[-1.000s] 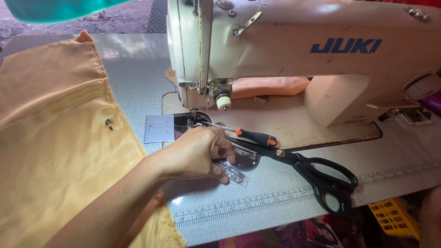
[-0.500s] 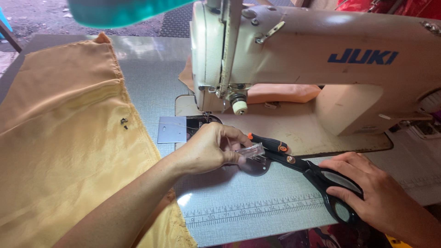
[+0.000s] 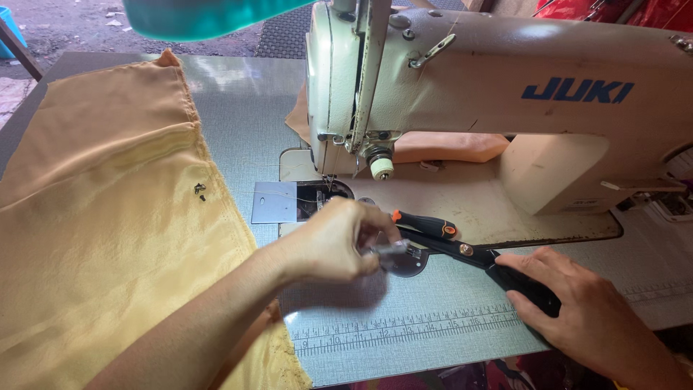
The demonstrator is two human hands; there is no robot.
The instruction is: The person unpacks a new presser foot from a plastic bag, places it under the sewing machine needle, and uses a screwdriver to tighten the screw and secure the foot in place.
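My left hand (image 3: 336,244) pinches a small shiny metal part (image 3: 395,250) between thumb and fingertips, just in front of the open slide plate (image 3: 274,202) under the needle. My right hand (image 3: 586,312) lies over the black handles of a pair of scissors (image 3: 462,250) that rests flat on the table, blades pointing left towards the metal part. A small screwdriver with an orange and black handle (image 3: 427,224) lies on the machine bed just behind the blades. The cream sewing machine (image 3: 505,94) stands behind both hands.
Yellow fabric (image 3: 108,238) covers the left half of the grey table (image 3: 404,339), with a small dark hook (image 3: 200,190) on it. Peach cloth (image 3: 447,147) is bunched behind the machine arm. A teal object (image 3: 202,16) hangs at the top edge.
My right hand came in from the lower right and settled on the scissors' handles. My left hand lifted the small metal part off the table and holds it at the blades' tip.
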